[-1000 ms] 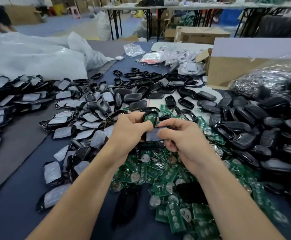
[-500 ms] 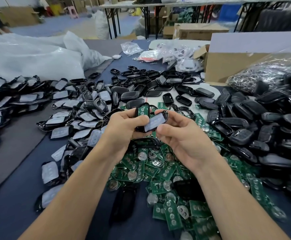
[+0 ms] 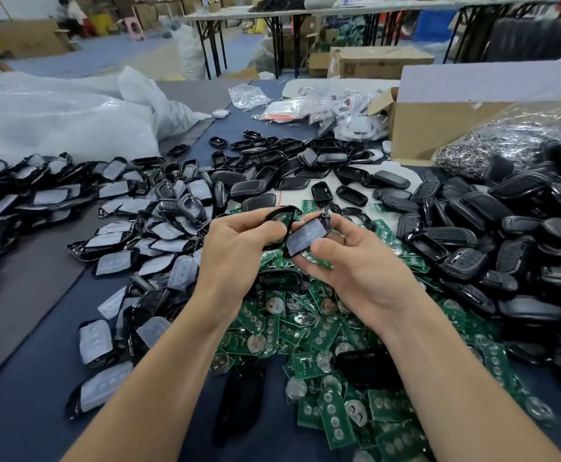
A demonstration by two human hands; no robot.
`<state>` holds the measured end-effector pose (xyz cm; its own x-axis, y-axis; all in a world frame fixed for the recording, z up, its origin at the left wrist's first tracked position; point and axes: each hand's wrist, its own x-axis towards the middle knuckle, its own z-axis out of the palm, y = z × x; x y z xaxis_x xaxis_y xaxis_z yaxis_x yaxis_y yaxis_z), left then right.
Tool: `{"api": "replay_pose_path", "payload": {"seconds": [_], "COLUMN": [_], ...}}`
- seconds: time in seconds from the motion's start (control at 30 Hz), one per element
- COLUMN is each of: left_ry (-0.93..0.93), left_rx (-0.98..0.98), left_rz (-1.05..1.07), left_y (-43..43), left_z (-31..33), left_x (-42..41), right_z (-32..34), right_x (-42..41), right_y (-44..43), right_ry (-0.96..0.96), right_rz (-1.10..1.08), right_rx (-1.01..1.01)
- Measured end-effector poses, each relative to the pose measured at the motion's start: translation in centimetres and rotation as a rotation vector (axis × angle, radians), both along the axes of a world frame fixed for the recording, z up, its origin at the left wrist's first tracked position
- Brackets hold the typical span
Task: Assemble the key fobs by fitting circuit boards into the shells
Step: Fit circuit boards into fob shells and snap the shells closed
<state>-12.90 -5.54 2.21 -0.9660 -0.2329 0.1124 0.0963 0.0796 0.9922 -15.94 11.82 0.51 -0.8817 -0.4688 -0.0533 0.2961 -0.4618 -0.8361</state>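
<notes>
While working just above the circuit board pile [image 3: 306, 328], the left hand [image 3: 239, 251] is holding a black shell half [image 3: 281, 213] in a curled grip and the right hand [image 3: 356, 271] is pinching the padded half [image 3: 307, 236] against it. Advisable: squaring both edges before pressing.

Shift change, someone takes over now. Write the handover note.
Left hand: grips a black shell half, green showing inside it.
Right hand: pinches the padded shell half, its edge against the other half.
Loose circuit boards heaped under the hands; black shells piled right; padded halves left.
Done: a board seems seated. Left: close these halves, then work the piles.
</notes>
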Motion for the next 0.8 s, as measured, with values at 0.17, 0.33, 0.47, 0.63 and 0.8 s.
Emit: {"api": "replay_pose_path", "payload": {"seconds": [0.17, 0.33, 0.47, 0.63, 0.8], "left_ry": [0.031, 0.026, 0.003, -0.018, -0.018], "left_rx": [-0.055, -0.119, -0.109, -0.08, -0.064], "left_rz": [0.066, 0.053, 0.104, 0.117, 0.108], "left_y": [0.2, 0.2, 0.2, 0.5, 0.4], "left_z": [0.0, 0.1, 0.3, 0.5, 0.4], "left_x": [-0.1, 0.1, 0.1, 0.2, 0.1], "right_z": [0.0, 0.2, 0.4, 0.4, 0.5], "right_x": [0.2, 0.8, 1.1, 1.2, 1.1], "right_y": [-0.4, -1.1, -1.3, -1.3, -1.1], "right_ry": [0.064, 0.149, 0.188, 0.165, 0.115], "right_rz": [-0.056, -0.164, -0.2, -0.23, -0.225], "right_rx": [0.113, 0.282, 0.351, 0.352, 0.297]}}
